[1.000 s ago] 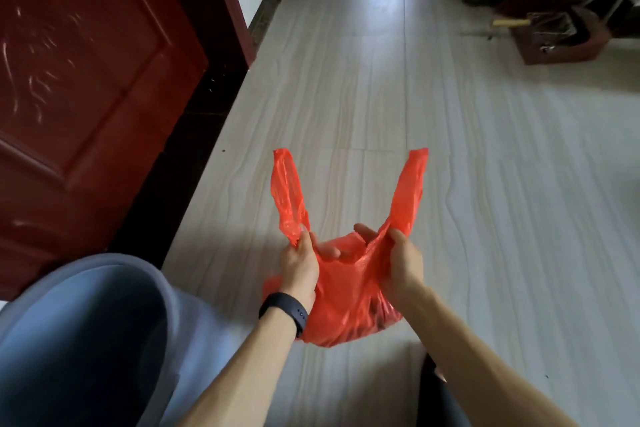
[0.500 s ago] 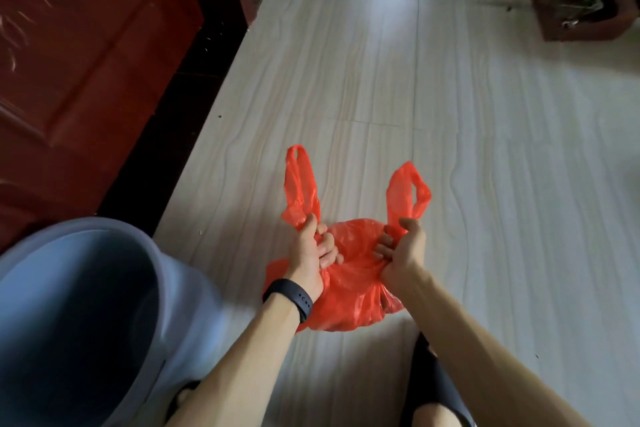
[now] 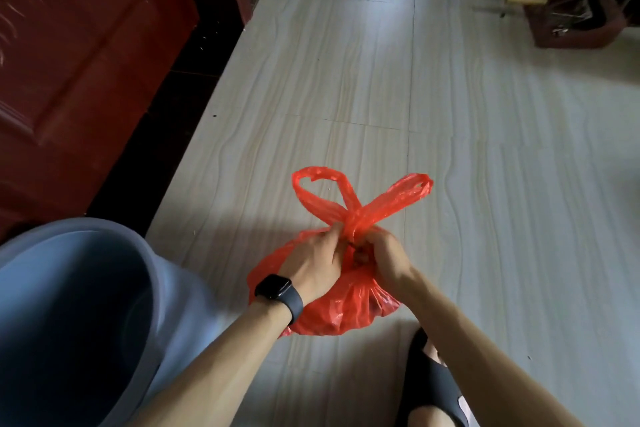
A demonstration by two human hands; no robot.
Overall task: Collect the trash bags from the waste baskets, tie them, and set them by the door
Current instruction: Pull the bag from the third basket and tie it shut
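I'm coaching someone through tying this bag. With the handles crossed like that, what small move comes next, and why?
Probably pull the crossed handles apart to snug the knot: left hand and right hand both pinch the red bag at the crossing, and the loops above look slack.

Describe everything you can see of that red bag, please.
The red bag looks like thin, crinkly, slightly see-through plastic, bulging with contents I cannot make out. Its two loop handles cross above the gathered neck, which the left hand and right hand grip. It sits low by the pale floor; whether it rests there is unclear.
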